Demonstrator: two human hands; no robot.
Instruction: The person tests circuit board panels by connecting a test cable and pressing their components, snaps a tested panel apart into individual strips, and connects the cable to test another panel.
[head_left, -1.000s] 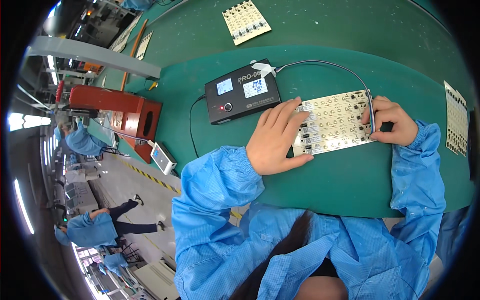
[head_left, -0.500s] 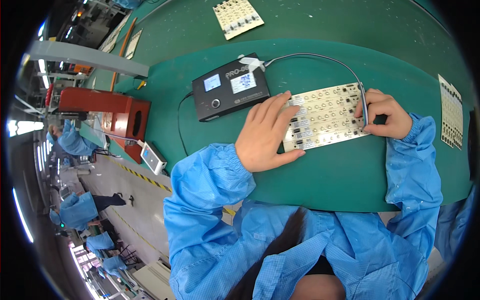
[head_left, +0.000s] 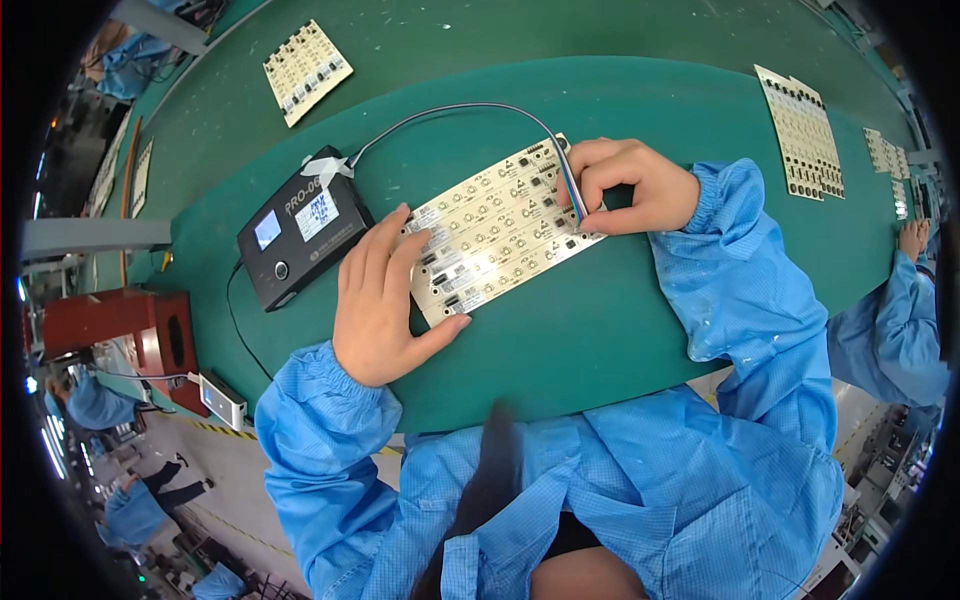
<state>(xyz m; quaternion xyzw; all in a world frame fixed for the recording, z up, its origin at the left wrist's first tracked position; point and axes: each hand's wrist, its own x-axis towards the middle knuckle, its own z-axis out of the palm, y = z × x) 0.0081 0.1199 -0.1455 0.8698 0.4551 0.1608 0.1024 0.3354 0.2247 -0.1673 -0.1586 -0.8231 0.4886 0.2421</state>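
A pale circuit board panel [head_left: 505,230], made of several strips, lies tilted on the green tabletop in front of me. My left hand [head_left: 378,305] rests on its left end, fingers spread, thumb along the near corner. At the right end, my right hand [head_left: 632,190] pinches the end of a thin multi-wire cable [head_left: 482,106] against the board. The fingers hide the cable's very tip. That cable arcs back to a black box-shaped device [head_left: 305,230] with a small lit screen, where white tape covers the joint.
More board panels lie at the far left [head_left: 308,72] and far right [head_left: 800,135]. Left of me are a red metal fixture [head_left: 130,335] and a small white handheld meter [head_left: 222,400]. Another person's hand [head_left: 912,240] shows at the right edge.
My view has swung to the right, so the board and device sit further left and look more tilted. Both hands keep their places on the board, the right still pinching the cable end.
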